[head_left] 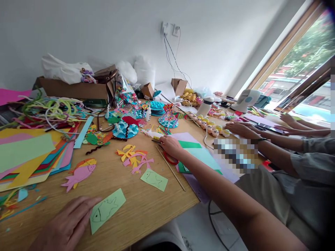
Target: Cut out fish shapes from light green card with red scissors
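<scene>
Green fish card [108, 211] is near left, its left edge pinched by the left hand's [69, 221] fingers. The right hand [170, 144] covers red-handled scissors [169, 161], far right of it; whether clamped, I cannot tell. Bare table [142, 211] separates card and near edge.

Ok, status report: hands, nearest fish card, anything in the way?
Left hand touching nearest fish card. Right hand at scissors, grip unclear. Stick close by, maybe in the way.

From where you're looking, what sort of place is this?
Probably a craft room or workshop: stacked colored paper, a tangle of pipe cleaners and fish drawings share the table.
</scene>
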